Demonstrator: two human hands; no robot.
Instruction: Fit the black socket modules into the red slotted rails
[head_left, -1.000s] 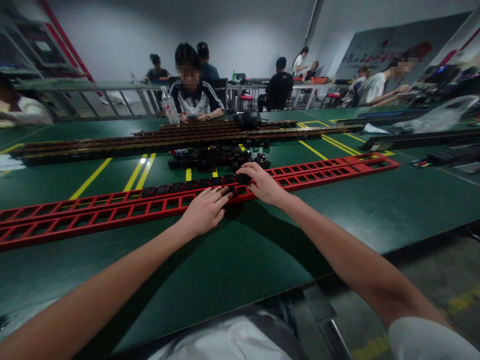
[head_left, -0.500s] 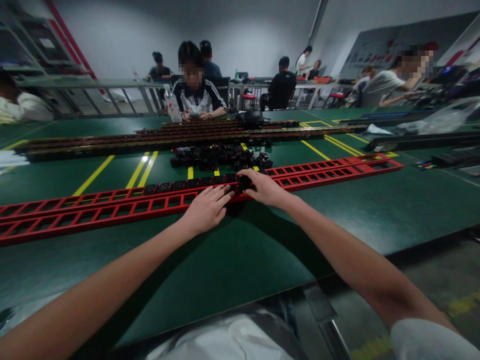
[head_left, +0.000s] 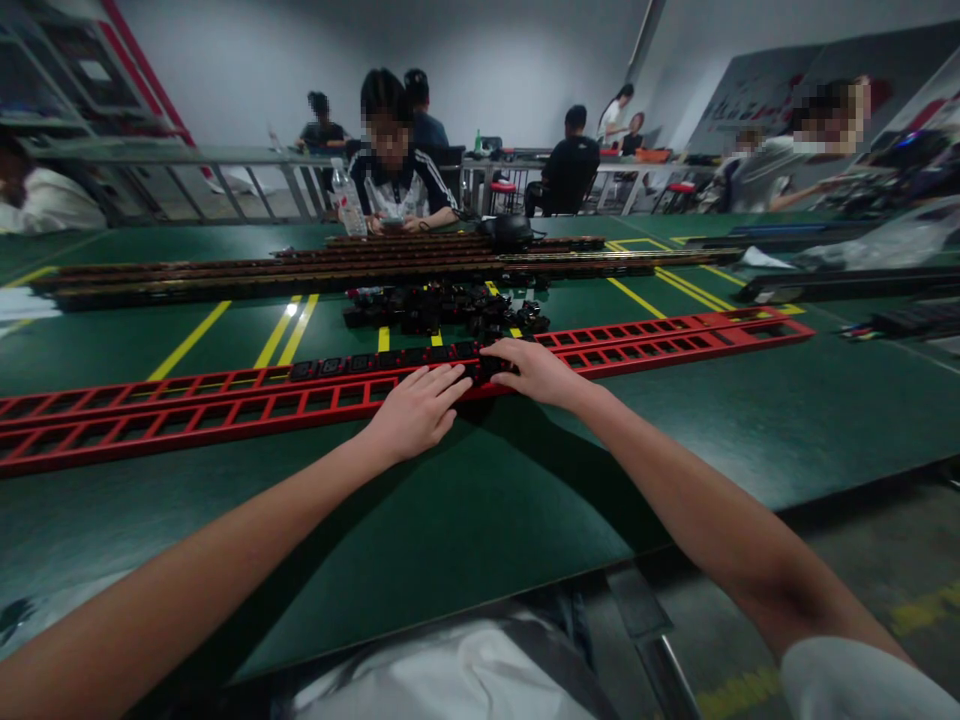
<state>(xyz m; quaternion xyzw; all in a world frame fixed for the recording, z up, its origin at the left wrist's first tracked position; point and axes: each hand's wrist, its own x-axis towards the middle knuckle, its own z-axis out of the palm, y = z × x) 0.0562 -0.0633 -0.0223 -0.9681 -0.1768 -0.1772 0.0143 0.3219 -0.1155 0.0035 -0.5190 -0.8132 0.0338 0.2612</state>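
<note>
A long red ladder-like frame (head_left: 247, 412) with two rows of square openings lies across the table. Several black square pieces (head_left: 360, 363) sit in the back row near its middle. My left hand (head_left: 420, 412) rests on the front row, palm down, its fingers stretched out and nearly reaching my right hand. Thumb and fingers of my right hand (head_left: 540, 372) are closed around a black square piece (head_left: 490, 366) at the frame, mostly covered by the fingers. Just behind the frame lies a heap of black parts (head_left: 442, 310).
Long dark rails (head_left: 247, 278) lie side by side farther back on the green table (head_left: 480, 520). A plastic bottle (head_left: 346, 200) stands by a seated person (head_left: 401, 170) across from me. Clear plastic wrap (head_left: 885, 240) and dark bars (head_left: 847, 282) lie at the right.
The camera view has shifted slightly. Both hands stay at about the same place on the red frame, the right fingers lying a little lower over the black piece.
</note>
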